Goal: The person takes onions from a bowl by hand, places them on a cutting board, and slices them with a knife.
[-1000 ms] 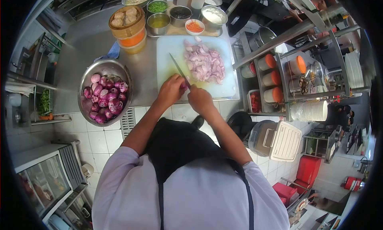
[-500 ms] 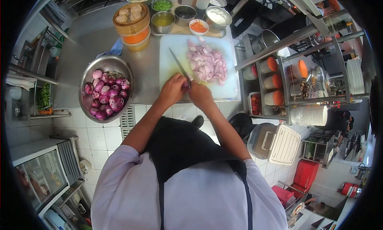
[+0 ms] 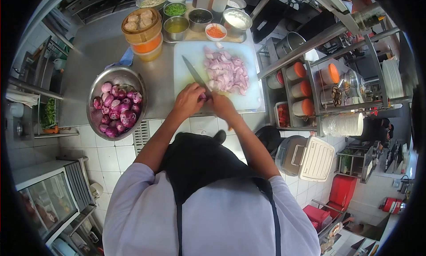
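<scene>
My right hand point(image 3: 222, 107) is closed round the handle of a long knife point(image 3: 195, 72), whose blade points up and left over the white cutting board point(image 3: 188, 56). Beside it, my left hand point(image 3: 189, 99) has its fingers pressed round a small purple onion piece point(image 3: 203, 96) at the board's near edge. A heap of sliced onion point(image 3: 227, 72) lies on the right half of the board. To the left, a metal bowl point(image 3: 93, 116) holds several purple onions point(image 3: 116, 107).
Behind the board stand a bamboo steamer point(image 3: 142, 26) on orange containers, a green-filled bowl point(image 3: 175, 9), a bowl of shredded orange food point(image 3: 216, 31) and a bowl of white food point(image 3: 237, 20). A metal shelf with orange-lidded tubs point(image 3: 302, 89) stands at the right.
The view has shifted slightly. The knife blade has turned and shows more of its flat side. Both hands remain close together at the board's near edge.
</scene>
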### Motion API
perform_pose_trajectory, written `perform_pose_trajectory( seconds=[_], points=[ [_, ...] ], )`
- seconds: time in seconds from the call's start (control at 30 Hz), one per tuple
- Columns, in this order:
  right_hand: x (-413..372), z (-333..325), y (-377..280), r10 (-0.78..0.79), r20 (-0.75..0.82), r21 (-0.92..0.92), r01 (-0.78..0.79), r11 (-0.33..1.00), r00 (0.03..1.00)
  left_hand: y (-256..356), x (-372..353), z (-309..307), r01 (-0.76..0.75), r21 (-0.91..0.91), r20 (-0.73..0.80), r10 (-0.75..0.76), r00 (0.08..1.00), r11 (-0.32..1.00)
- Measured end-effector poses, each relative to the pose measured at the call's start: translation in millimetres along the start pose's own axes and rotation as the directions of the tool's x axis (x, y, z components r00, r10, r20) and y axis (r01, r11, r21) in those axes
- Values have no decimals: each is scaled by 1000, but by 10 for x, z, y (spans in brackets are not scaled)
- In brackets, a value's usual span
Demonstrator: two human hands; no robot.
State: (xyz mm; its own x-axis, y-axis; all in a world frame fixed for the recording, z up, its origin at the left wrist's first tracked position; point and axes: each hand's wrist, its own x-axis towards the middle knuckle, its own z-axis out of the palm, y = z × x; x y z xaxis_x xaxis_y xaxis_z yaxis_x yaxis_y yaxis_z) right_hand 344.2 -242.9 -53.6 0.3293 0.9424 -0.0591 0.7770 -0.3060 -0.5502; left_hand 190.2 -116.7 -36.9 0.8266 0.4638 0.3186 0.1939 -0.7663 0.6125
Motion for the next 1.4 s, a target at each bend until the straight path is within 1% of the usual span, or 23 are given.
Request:
perform_pose_trajectory(
  seconds=[0.03,0.1,0.13,0.2,0.23,0.33,0.4,0.43,0.5,0.53,0.63,0.7,0.8,0.9,1.0,1.03,1.1,1.2,1.27,1.3,1.4],
  points=[
    [-4,-34,1,-6,-40,-101,2,995,999,-17,-10,6,-24,14,-5,24,1000,1000],
    [-11,-145,-54,-29,-121,-301,-9,954,992,-64,-18,75,93,73,-91,-86,992,993],
    [-19,-192,-125,0,-151,-262,-40,964,988,-78,-17,104,153,97,-135,-139,981,984],
    [-47,-218,-261,61,-206,-182,-100,978,977,-108,-13,132,309,44,-149,-299,943,950],
    [-68,-181,-282,63,-192,-181,-98,979,979,-113,-13,144,383,17,-150,-377,914,923],
    [-146,6,-298,67,-149,-172,-92,981,987,-38,-64,192,435,-202,-118,-463,879,878],
    [-152,130,-276,57,-124,-169,-78,983,991,-36,-132,217,371,-245,-58,-396,916,896],
    [-143,159,-282,63,-138,-152,-84,985,988,-47,-154,224,339,-268,-30,-359,933,902],
    [-128,181,-291,73,-161,-121,-94,988,984,-63,-171,192,273,-296,-39,-297,954,915],
    [-125,165,-283,69,-139,-139,-88,986,988,-50,-175,169,242,-311,-45,-268,962,919],
    [-106,4,-357,49,-60,-213,-60,975,997,13,-135,-2,73,-89,-130,-84,988,993],
    [-143,-193,-491,39,12,-286,-34,958,999,-14,-122,-10,82,-126,-96,-95,991,989],
    [-240,-176,-434,52,53,-348,-30,937,997,-25,-122,7,73,-163,-68,-85,994,984],
    [-255,-53,-495,148,18,-299,-136,944,989,-46,-84,33,63,-193,-71,-77,994,979],
    [-143,-35,-451,64,-31,-218,-69,973,997,-42,-78,45,62,-197,-55,-74,996,978],
    [-127,-71,-468,57,-24,-227,-61,972,998,-53,-84,24,67,-188,-49,-77,996,980],
    [-153,-175,-483,54,-14,-243,-56,968,998,-52,-100,-11,60,-170,-37,-67,997,984],
    [-206,-74,-443,124,-19,-247,-125,961,992,-47,-64,4,56,-172,-35,-63,997,984],
    [-172,74,-341,112,-39,-201,-118,973,993,-37,-102,29,59,-177,-38,-67,997,982],
    [-121,43,-383,101,-52,-177,-109,978,993,-37,-93,36,55,-175,-47,-64,997,983],
    [-96,-181,-453,-22,4,-303,22,953,1000,-51,-107,8,60,-170,-46,-69,997,984]
  ],
)
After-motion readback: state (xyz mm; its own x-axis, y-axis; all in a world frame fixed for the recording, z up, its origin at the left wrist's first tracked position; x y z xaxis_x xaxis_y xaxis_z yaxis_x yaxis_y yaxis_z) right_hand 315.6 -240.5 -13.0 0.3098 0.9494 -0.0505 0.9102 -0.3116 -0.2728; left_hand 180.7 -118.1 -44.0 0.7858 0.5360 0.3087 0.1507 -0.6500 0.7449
